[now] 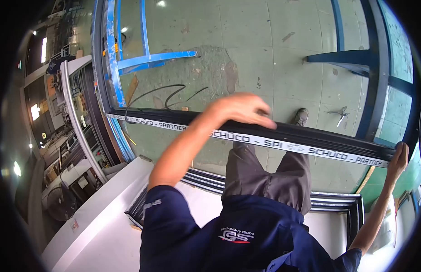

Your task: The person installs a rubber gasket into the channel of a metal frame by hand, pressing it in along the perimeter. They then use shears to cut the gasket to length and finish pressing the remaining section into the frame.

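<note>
A large black window or door frame (305, 135) runs across in front of my body, with white tape printed with lettering along its near side. Over the middle of this bar is my left hand (244, 109), slightly blurred, its thumb and fingers apart and lightly bent, close to the upper face. Whether its fingertips touch the frame is hard to make out. My right hand (399, 156) is wrapped round the frame's near right corner. A thin black strip (151, 94) curls loosely beyond the bar, left of my left hand.
Blue metal stands (158, 57) reach under the frame on both sides. A pliers-like tool (341, 115) lies on the green floor near my shoe (301, 116). Behind me, more black frames (206, 181) rest by a white surface (104, 217). A machine rail (81, 122) stands at left.
</note>
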Demonstrator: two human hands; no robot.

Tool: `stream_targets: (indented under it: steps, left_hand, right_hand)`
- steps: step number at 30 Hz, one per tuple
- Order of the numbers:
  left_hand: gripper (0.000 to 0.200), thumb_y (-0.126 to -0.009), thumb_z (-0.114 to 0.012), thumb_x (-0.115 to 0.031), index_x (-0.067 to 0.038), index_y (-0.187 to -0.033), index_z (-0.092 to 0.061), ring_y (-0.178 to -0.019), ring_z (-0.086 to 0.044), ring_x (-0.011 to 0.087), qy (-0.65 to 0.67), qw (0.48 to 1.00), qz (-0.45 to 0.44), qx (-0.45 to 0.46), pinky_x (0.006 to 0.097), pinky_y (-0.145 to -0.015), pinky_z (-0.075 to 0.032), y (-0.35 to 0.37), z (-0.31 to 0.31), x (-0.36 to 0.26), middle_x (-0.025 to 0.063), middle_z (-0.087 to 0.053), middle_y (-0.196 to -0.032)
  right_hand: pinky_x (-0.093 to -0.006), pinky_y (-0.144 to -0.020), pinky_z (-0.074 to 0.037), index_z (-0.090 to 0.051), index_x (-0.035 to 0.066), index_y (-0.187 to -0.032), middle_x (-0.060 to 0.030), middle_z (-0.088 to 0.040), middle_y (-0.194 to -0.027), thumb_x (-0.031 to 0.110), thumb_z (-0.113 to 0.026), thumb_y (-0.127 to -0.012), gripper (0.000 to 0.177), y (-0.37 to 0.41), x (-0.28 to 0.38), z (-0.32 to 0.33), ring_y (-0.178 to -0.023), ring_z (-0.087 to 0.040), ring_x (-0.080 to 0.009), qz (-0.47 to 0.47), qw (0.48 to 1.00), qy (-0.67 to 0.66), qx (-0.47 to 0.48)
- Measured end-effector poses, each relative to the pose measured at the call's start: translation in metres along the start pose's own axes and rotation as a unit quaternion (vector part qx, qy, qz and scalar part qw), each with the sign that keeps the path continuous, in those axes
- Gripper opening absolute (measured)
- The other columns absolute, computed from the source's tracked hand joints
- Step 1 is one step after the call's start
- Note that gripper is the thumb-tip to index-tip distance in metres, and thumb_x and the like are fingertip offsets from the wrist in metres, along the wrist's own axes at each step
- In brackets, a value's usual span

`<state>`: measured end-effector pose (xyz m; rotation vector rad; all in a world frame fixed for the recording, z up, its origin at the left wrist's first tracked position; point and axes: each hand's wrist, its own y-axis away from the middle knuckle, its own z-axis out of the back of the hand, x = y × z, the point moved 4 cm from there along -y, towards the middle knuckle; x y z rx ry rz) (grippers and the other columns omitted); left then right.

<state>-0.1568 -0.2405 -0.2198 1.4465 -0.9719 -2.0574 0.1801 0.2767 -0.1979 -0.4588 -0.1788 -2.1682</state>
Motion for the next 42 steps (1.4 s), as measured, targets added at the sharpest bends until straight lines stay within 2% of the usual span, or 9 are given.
stream_targets:
  steps: [4, 6, 9, 13, 16, 18, 24, 27, 42]
  left_hand:
    - [0.055, -0.085, -0.083, -0.032, -0.004, -0.130, -0.070, -0.116, -0.068, 0.0243, 0.072, 0.990, 0.100, -0.074, 0.0389, -0.100, -0.054, 0.146, 0.027, 0.139, 0.0137, -0.070, -0.131]
    - [0.042, -0.086, -0.080, -0.010, 0.000, -0.126, -0.071, -0.109, -0.069, 0.0204, 0.155, 0.977, 0.082, -0.122, 0.0340, -0.089, -0.058, 0.191, 0.031, 0.181, 0.0110, -0.070, -0.125]
    - [0.038, -0.083, -0.082, -0.007, -0.001, -0.120, -0.074, -0.098, -0.068, 0.0201, 0.109, 0.982, 0.019, -0.154, 0.0317, -0.082, -0.056, 0.215, 0.033, 0.195, 0.0106, -0.071, -0.114]
    - [0.031, -0.079, -0.083, -0.004, 0.001, -0.109, -0.075, -0.083, -0.065, 0.0210, 0.021, 0.974, -0.104, -0.199, 0.0330, -0.071, -0.052, 0.211, 0.027, 0.205, 0.0100, -0.067, -0.096]
    - [0.025, -0.080, -0.082, -0.004, 0.003, -0.103, -0.076, -0.076, -0.063, 0.0210, -0.023, 0.967, -0.135, -0.215, 0.0331, -0.067, -0.049, 0.207, 0.028, 0.198, 0.0103, -0.063, -0.085]
    - [0.023, -0.080, -0.082, -0.004, 0.004, -0.101, -0.077, -0.076, -0.063, 0.0204, -0.050, 0.964, -0.141, -0.219, 0.0324, -0.067, -0.049, 0.208, 0.031, 0.193, 0.0102, -0.063, -0.084]
    - [0.017, -0.089, -0.075, -0.007, 0.005, -0.100, -0.076, -0.069, -0.057, 0.0174, -0.048, 0.975, -0.104, -0.190, 0.0321, -0.065, -0.046, 0.206, 0.033, 0.192, 0.0083, -0.058, -0.076]
    - [0.017, -0.092, -0.070, -0.009, 0.007, -0.099, -0.073, -0.072, -0.057, 0.0201, -0.084, 0.981, -0.077, -0.159, 0.0329, -0.068, -0.047, 0.206, 0.033, 0.187, 0.0099, -0.056, -0.077]
    - [0.010, -0.092, -0.067, -0.005, 0.005, -0.092, -0.066, -0.072, -0.060, 0.0290, -0.117, 0.976, -0.132, -0.126, 0.0369, -0.066, -0.047, 0.195, 0.033, 0.181, 0.0139, -0.060, -0.084]
  right_hand:
    - [-0.0317, -0.099, -0.049, -0.065, -0.001, -0.131, -0.0136, -0.071, -0.123, 0.017, -0.050, -0.109, 0.032, 0.030, 0.019, -0.026, -0.116, -0.066, -0.0227, -0.078, 0.993, -0.081, -0.036]
    - [-0.0318, -0.101, -0.048, -0.065, -0.002, -0.132, -0.0138, -0.071, -0.122, 0.018, -0.052, -0.108, 0.034, 0.051, 0.133, -0.056, -0.116, -0.065, -0.0225, -0.013, 0.999, -0.049, -0.007]
    - [-0.0306, -0.095, -0.053, -0.063, 0.008, -0.139, -0.0125, -0.070, -0.127, 0.000, -0.057, -0.098, 0.042, 0.069, 0.283, -0.095, -0.111, -0.070, -0.0264, 0.071, 0.993, 0.082, 0.043]
    - [-0.0351, -0.101, -0.052, -0.055, 0.016, -0.148, -0.0148, -0.067, -0.133, -0.005, -0.060, -0.096, 0.057, 0.071, 0.316, -0.120, -0.118, -0.067, -0.0307, 0.261, 0.941, 0.197, 0.092]
    - [-0.0432, -0.079, -0.049, -0.066, 0.005, -0.091, -0.0143, -0.065, -0.088, 0.029, -0.059, -0.100, 0.026, 0.055, 0.384, -0.141, -0.079, -0.060, -0.0272, -0.008, 0.988, 0.129, -0.084]
    - [-0.0537, -0.070, -0.052, -0.078, -0.005, -0.081, -0.0224, -0.071, -0.077, 0.038, -0.056, -0.093, 0.050, 0.056, 0.401, -0.123, -0.071, -0.067, -0.0347, -0.040, 0.999, -0.011, -0.027]
    - [-0.0525, -0.069, -0.053, -0.079, -0.002, -0.079, -0.0192, -0.071, -0.074, 0.042, -0.057, -0.091, 0.050, 0.058, 0.369, -0.130, -0.066, -0.066, -0.0322, -0.055, 0.995, -0.028, -0.075]
    - [-0.0336, -0.073, -0.047, -0.069, -0.001, -0.083, -0.0086, -0.068, -0.079, 0.036, -0.059, -0.101, 0.042, 0.079, 0.402, -0.135, -0.078, -0.062, -0.0184, 0.042, 0.985, -0.006, -0.169]
    - [-0.0354, -0.069, -0.047, -0.074, 0.008, -0.088, -0.0047, -0.069, -0.079, 0.047, -0.066, -0.093, 0.040, 0.075, 0.380, -0.122, -0.074, -0.061, -0.0165, -0.117, 0.988, 0.056, -0.086]
